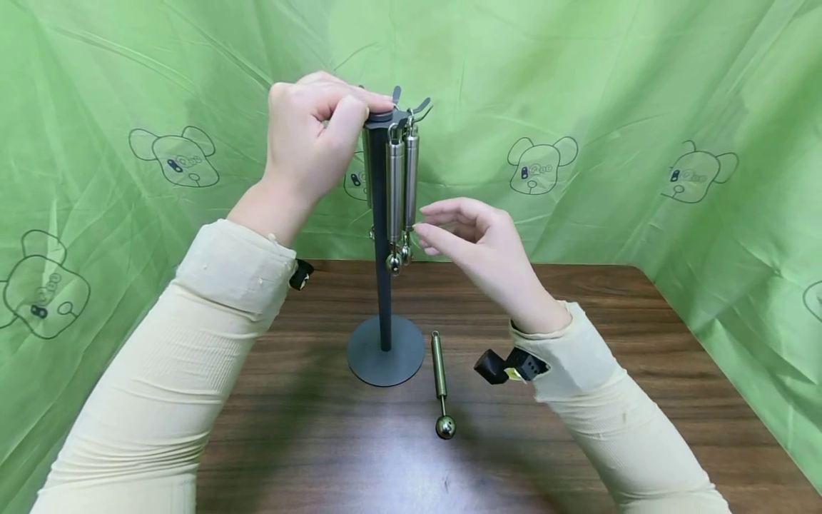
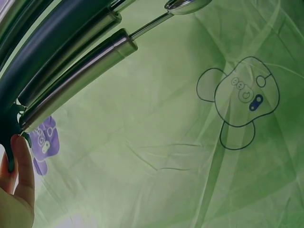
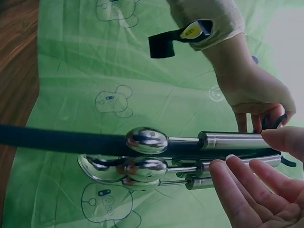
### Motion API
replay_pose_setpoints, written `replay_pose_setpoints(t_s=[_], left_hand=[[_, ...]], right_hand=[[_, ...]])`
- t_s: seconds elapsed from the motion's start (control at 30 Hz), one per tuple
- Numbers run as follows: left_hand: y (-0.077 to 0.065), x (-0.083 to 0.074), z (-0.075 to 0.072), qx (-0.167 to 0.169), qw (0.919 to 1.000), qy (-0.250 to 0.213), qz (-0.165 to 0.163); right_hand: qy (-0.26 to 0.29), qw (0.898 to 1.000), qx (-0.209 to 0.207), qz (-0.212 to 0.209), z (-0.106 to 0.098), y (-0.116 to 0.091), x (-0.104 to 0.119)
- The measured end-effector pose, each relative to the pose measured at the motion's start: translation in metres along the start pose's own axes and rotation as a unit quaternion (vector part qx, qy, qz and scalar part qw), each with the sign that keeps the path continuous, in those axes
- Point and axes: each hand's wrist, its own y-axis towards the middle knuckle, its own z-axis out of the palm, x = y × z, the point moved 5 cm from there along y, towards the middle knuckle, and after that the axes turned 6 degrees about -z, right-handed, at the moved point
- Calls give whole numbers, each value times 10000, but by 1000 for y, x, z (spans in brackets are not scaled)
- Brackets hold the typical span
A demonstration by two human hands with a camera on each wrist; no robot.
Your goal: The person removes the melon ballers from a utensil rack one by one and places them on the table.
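Note:
A dark grey hook stand (image 1: 383, 300) rises from its round base, with several steel melon ballers (image 1: 396, 193) hanging from the hooks, scoops down. My left hand (image 1: 308, 135) grips the stand's top, its fingers partly hidden there; the left wrist view shows fingertips (image 2: 23, 154) at the hooks. Beside the hanging handles is my right hand (image 1: 484, 250), its fingers loosely bent and holding nothing. In the right wrist view, its thumb is close to a melon baller (image 3: 232, 141); contact is unclear. Another melon baller (image 1: 439, 371) lies on the table right of the base.
The wooden table (image 1: 308, 428) has a dark striped grain. Green cloth (image 1: 462, 57) with printed bear faces hangs behind it and along both sides. A small black camera is strapped to each wrist.

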Motion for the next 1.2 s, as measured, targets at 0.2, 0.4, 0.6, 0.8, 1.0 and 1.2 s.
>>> replay_pose_setpoints(t_s=[0.2, 0.4, 0.6, 0.8, 1.0, 1.2], left_hand=[[0, 1, 0, -59, 10000, -48, 49], [0, 2, 1, -65, 9999, -11, 81], [1, 3, 2, -95, 9999, -33, 83], [1, 3, 2, -118, 9998, -34, 155], [1, 4, 2, -114, 9998, 18, 153], [1, 4, 2, -91, 9998, 52, 180]], right_hand=[[-270, 9995, 72, 156, 3, 10, 3], [-480, 9983, 258, 199, 8, 17, 3], [-445, 9979, 456, 104, 16, 23, 4], [-143, 9990, 422, -49, 21, 28, 6], [75, 9987, 429, -248, 26, 30, 10], [23, 9990, 284, -352, 24, 29, 15]])
